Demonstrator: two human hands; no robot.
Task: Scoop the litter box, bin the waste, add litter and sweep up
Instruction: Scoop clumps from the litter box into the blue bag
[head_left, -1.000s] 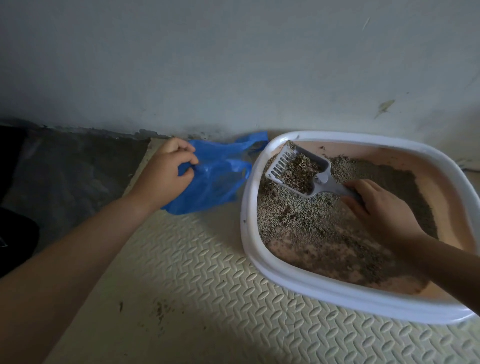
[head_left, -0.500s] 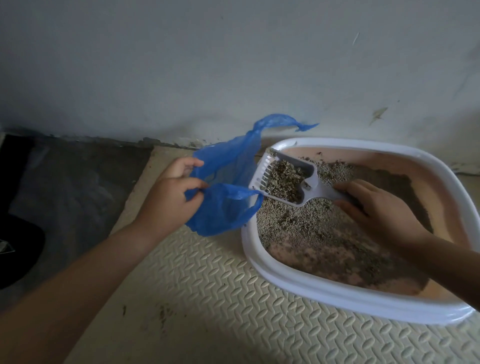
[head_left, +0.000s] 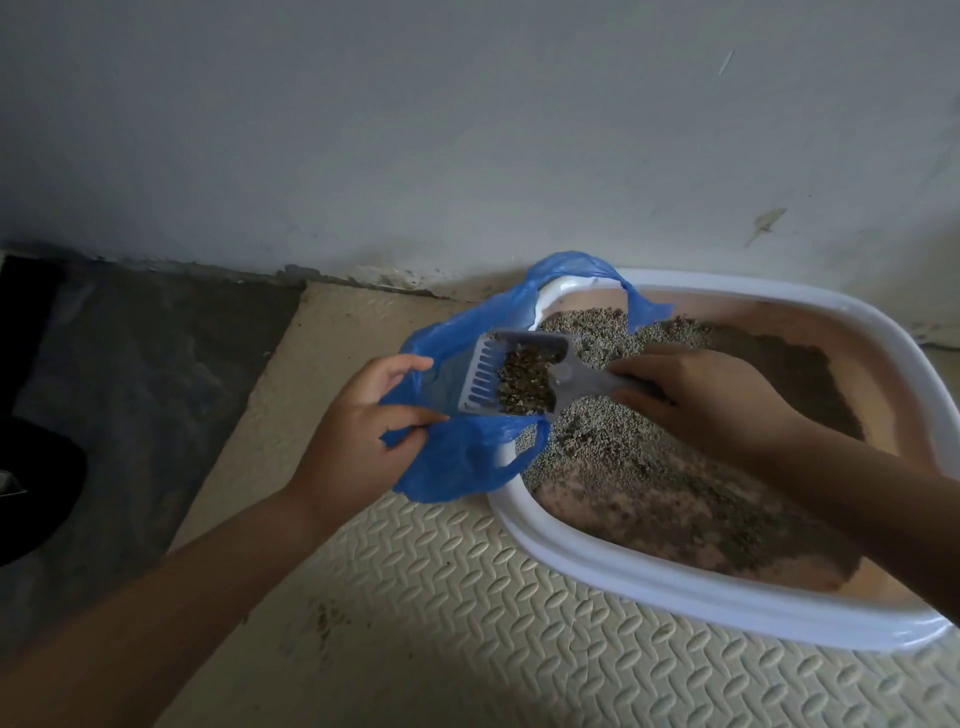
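The litter box (head_left: 727, 597) sits on the ribbed floor mat (head_left: 467, 623) against the far wall, litter still heaped in it. The blue bag (head_left: 457, 467), which lay flat at the box's left a second ago, is now lifted and draped over the left rim, mouth held open by the left hand (head_left: 363, 431) pinching its edge. The right hand (head_left: 701, 400), closed around the handle, has carried the loaded scoop (head_left: 514, 382) leftward over that mouth, so tipping the waste in looks imminent.

Open mat (head_left: 467, 623) lies clear in front of the box (head_left: 675, 587). A wall (head_left: 467, 130) closes off the far side. The bag (head_left: 457, 467) drapes over the box's left rim, blocking that edge.
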